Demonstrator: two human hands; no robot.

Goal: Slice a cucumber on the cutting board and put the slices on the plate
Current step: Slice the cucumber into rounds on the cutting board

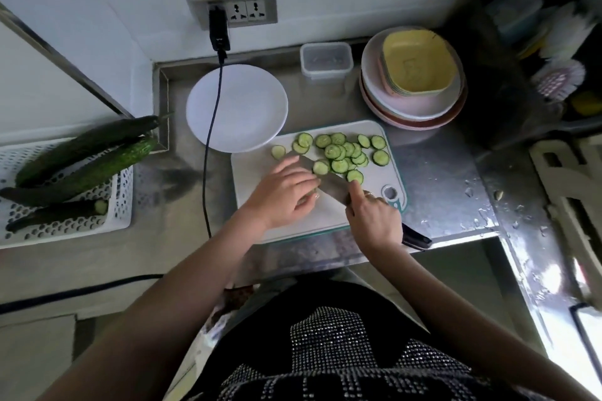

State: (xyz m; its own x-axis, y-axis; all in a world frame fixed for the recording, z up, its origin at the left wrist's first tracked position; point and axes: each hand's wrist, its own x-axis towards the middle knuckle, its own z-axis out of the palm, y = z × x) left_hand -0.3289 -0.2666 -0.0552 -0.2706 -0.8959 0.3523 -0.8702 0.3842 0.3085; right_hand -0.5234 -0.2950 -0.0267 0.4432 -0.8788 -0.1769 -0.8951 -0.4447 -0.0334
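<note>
White wall [97, 10] with steel-framed socket panel [232, 6] (yellow warning label above); stainless steel table [433, 172], wet at right; dark cable [210, 153] hanging from a plugged adapter; daylight glare lower right.

Cutting board [283, 225] centre of surface [439, 179], slices [340, 153] on its 12 o'clock half; plate [237, 107] at 11, basket [65, 221] at 9.

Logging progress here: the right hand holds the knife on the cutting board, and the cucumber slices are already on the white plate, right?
Not quite. In the head view the cucumber slices lie on the cutting board, not on the white plate, which holds none. The rest stands: the right hand holds the knife on the board.
</note>
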